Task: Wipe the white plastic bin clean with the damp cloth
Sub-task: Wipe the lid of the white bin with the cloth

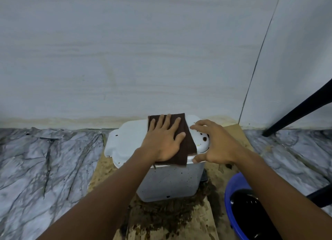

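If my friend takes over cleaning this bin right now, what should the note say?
The left hand lies flat, pressing the brown cloth on the white bin lid.
The right hand grips the lid's right end.
Done: the lid's left part looks clean.
Left: brown spots by the right hand, and specks on the bin's front.
The blue bucket stands to the right.

Your bin (170, 182) stands on the board (179, 221), with the wall (125, 60) just behind. The cloth (188, 144) lies on the lid's (129, 141) right half, under your left hand (165, 141). Your right hand (217, 144) holds the lid's right end. The basin (231, 200) sits to the bin's right, with the chair legs (296, 108) further right.
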Tool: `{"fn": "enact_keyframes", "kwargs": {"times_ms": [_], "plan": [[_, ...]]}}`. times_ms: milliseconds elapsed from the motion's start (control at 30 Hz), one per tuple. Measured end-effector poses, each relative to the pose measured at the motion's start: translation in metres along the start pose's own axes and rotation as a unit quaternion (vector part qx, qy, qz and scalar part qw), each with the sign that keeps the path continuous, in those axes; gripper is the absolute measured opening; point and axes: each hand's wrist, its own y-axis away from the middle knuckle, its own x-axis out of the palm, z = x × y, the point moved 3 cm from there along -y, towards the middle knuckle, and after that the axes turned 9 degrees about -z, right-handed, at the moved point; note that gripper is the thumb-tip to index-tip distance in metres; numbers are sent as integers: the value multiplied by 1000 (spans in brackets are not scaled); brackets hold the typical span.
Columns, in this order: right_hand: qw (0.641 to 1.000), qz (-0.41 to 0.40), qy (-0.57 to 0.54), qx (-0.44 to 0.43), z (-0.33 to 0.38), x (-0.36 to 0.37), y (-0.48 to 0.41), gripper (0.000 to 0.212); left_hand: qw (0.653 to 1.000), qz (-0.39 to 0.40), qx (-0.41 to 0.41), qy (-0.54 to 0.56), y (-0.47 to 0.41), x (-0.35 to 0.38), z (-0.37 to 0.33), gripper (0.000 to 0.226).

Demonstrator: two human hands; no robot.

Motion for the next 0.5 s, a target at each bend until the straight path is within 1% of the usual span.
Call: {"fn": "enact_keyframes", "kwargs": {"times_ms": [100, 167, 233, 333, 433, 500], "plan": [[1000, -14, -14, -22, 8, 2, 0, 99, 999, -20, 28, 14, 27, -4, 17, 69], [999, -14, -18, -37, 16, 4, -1, 93, 999, -26, 25, 16, 43, -8, 36, 73], [999, -12, -13, -47, 21, 7, -3, 93, 999, -31, -3, 14, 52, -12, 59, 72], [999, -14, -8, -43, 24, 8, -6, 95, 997, -27, -67, 1, 50, -17, 89, 68], [999, -12, 4, -34, 23, 9, -7, 97, 993, -16, -111, -18, 27, -17, 84, 68], [999, -9, 19, -37, 24, 8, -8, 98, 995, -4, -99, -13, 13, -15, 60, 68]]}}
